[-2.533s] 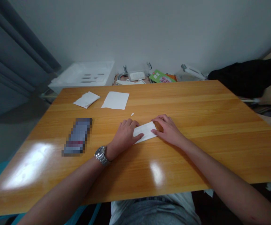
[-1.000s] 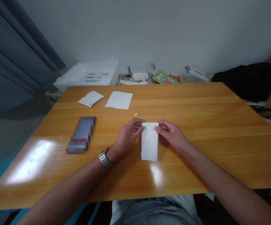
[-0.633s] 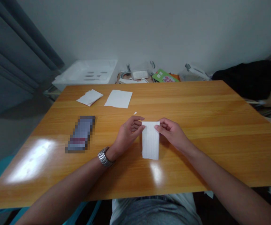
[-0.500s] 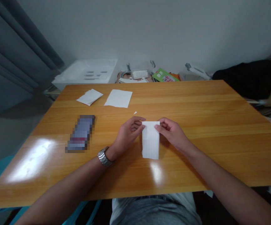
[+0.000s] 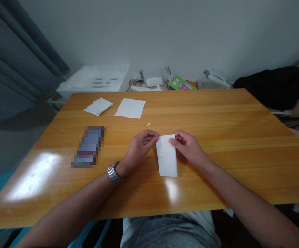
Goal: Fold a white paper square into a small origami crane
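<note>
A narrow piece of white paper with lengthwise crease lines is held up over the near middle of the wooden table. My left hand pinches its upper left corner between thumb and fingers. At the upper right corner, my right hand grips it, thumb on the front and fingers behind. The paper's lower end hangs toward me and tilts slightly to the right. Its back side is hidden from view.
A phone-like device, blurred out, lies left of my hands. Farther back are a square white sheet, a folded paper and a tiny scrap. Beyond the table stand a white tray and a green booklet.
The paper has tilted, its lower end swinging a little to the right and its upper left corner dropping slightly. Both hands keep their pinch and have barely shifted.
</note>
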The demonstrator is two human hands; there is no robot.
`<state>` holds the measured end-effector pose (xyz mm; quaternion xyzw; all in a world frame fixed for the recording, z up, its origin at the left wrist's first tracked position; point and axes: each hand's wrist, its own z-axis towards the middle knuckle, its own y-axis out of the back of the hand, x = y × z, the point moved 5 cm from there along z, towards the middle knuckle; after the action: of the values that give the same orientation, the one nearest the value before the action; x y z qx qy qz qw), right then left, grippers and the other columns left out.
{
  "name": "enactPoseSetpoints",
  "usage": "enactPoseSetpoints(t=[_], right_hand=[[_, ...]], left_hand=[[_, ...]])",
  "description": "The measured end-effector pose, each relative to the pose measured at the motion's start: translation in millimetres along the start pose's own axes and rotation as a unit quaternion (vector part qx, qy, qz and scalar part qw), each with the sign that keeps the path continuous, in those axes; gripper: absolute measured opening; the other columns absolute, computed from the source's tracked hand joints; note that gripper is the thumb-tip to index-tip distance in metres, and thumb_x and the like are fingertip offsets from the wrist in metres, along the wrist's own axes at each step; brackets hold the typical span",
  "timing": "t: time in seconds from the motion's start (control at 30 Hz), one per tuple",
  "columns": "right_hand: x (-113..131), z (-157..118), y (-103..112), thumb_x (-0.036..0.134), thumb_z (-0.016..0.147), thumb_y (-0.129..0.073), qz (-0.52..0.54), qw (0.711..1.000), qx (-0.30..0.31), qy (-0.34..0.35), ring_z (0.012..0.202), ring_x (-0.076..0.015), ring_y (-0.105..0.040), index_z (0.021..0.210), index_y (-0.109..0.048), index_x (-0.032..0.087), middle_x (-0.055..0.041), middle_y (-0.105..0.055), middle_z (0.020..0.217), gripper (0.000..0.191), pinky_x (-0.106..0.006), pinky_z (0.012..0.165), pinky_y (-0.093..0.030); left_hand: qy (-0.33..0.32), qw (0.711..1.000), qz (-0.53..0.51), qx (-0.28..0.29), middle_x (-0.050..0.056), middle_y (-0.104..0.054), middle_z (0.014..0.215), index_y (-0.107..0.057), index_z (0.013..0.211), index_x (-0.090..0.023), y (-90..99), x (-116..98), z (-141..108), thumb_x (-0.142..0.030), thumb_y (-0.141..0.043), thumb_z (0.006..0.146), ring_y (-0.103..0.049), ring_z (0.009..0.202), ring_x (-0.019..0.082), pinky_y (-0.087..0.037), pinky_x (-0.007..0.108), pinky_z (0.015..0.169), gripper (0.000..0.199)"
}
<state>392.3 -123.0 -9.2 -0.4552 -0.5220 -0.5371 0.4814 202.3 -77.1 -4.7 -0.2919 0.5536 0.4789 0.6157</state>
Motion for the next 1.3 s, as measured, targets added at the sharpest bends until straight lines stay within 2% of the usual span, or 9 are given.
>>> enactPoseSetpoints(t=[0.27,0.67,0.83,1.0,1.17,1.3], right_hand=[[0.8,0.7,6.0,0.051,0.094,-0.065,-0.042,0.999,-0.023,0.01,0.072,-0.0165,-0.056,0.085,-0.069,0.02,-0.0011,-0.065,0.077,0.033,-0.027,0.066,-0.044],[-3.8,5.3,11.0,0.053,0.093,-0.065,-0.068,0.998,0.007,-0.003,0.066,-0.0144,-0.051,0.083,-0.067,0.019,0.0004,-0.061,0.072,0.036,-0.028,0.062,-0.038],[-7.2,5.6,10.4,0.054,0.092,-0.065,-0.067,0.998,0.01,-0.012,0.068,-0.0156,-0.053,0.085,-0.068,0.019,-0.0005,-0.064,0.074,0.036,-0.028,0.063,-0.04],[-7.3,6.3,10.9,0.053,0.091,-0.066,-0.07,0.997,0.019,-0.019,0.073,-0.0177,-0.06,0.088,-0.07,0.018,-0.0034,-0.071,0.08,0.035,-0.029,0.067,-0.043],[-10.2,6.5,9.3,0.054,0.091,-0.067,-0.047,0.998,0.016,-0.034,0.074,-0.0172,-0.058,0.088,-0.073,0.017,-0.0031,-0.07,0.082,0.038,-0.029,0.069,-0.042],[-12.8,5.4,6.8,0.057,0.092,-0.064,-0.045,0.997,0.039,-0.052,0.072,-0.0166,-0.056,0.083,-0.074,0.016,-0.0021,-0.068,0.077,0.043,-0.029,0.068,-0.04]], left_hand=[[0.012,1.0,0.005,0.003,0.007,-0.076,0.095,-0.072,0.098,-0.015,1.5,0.7,0.5,-0.031,-0.072,0.093,-0.072,0.084,0.013,-0.059,0.023,0.075,0.017],[0.012,1.0,0.003,0.021,0.007,-0.075,0.091,-0.071,0.097,-0.014,2.9,2.4,2.7,-0.03,-0.073,0.092,-0.071,0.081,0.013,-0.059,0.022,0.073,0.017],[0.038,0.998,-0.011,0.052,0.007,-0.075,0.091,-0.072,0.102,-0.014,4.5,9.8,5.2,-0.031,-0.072,0.092,-0.07,0.082,0.012,-0.059,0.022,0.074,0.02],[0.09,0.99,-0.036,0.099,0.007,-0.075,0.09,-0.073,0.101,-0.014,1.3,16.1,5.5,-0.031,-0.071,0.092,-0.07,0.073,0.011,-0.061,0.023,0.068,0.02],[0.079,0.994,-0.03,0.063,0.007,-0.076,0.093,-0.073,0.097,-0.014,1.7,16.0,5.2,-0.033,-0.074,0.09,-0.071,0.081,0.013,-0.061,0.023,0.073,0.02],[0.082,0.995,-0.024,0.045,0.007,-0.077,0.09,-0.073,0.095,-0.014,1.9,14.9,4.7,-0.03,-0.073,0.089,-0.071,0.08,0.012,-0.06,0.021,0.071,0.017]])
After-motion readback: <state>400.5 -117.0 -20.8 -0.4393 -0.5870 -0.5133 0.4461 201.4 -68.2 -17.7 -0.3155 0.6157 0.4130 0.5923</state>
